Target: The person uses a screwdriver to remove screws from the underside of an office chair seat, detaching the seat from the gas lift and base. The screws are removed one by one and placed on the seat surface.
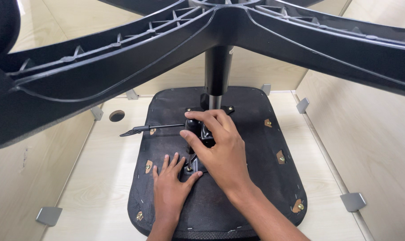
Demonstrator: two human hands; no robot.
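An upturned office chair seat (pixel 256 147), covered in black fabric, lies flat on a light wooden desk. A black metal mechanism plate (pixel 202 134) is mounted at its middle, with a gas cylinder (pixel 216 71) rising to the black five-armed base (pixel 122 58) overhead. My right hand (pixel 220 147) grips the mechanism plate, fingers curled over its top. My left hand (pixel 171 183) rests flat on the seat underside, fingers spread, touching the plate's near edge. A thin black lever (pixel 149 129) sticks out to the left.
Brass screw brackets (pixel 280 157) dot the seat's rim. Low wooden partition walls (pixel 358 129) enclose the desk on the left, back and right, joined by grey metal clips (pixel 353 201). A round cable hole (pixel 117 116) is at the back left.
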